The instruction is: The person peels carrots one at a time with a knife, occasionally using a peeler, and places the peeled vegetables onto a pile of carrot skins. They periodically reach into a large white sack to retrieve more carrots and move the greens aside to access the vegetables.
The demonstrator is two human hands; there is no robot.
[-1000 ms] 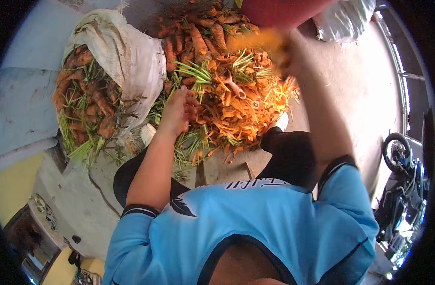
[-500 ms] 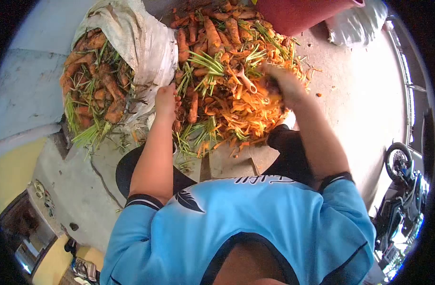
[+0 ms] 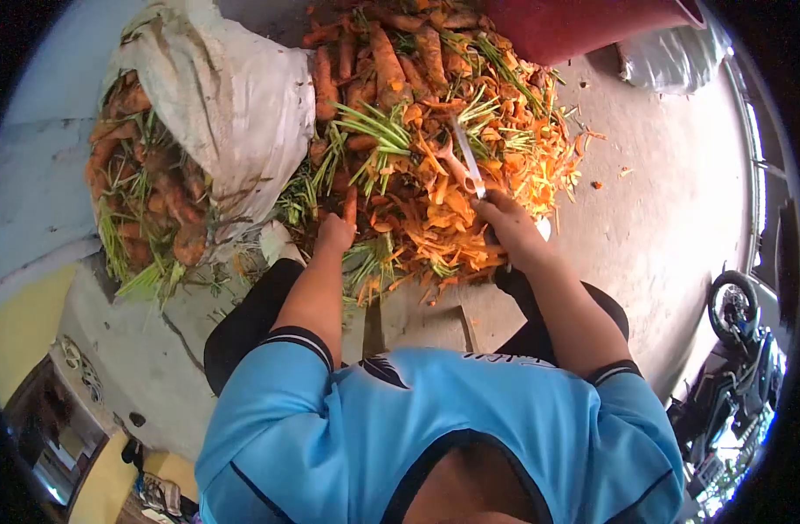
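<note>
Head view: at ten o'clock our left hand (image 3: 335, 234) touches the near end of a carrot (image 3: 351, 206) at eleven; whether it grips, we cannot quite tell. Well apart, at two, our right hand (image 3: 511, 229) clasps a knife (image 3: 466, 154) pointing toward eleven.

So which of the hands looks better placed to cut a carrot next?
Probably the right hand: it holds a knife that points away over the peelings. The left hand is at a carrot, with no knife showing there.
</note>
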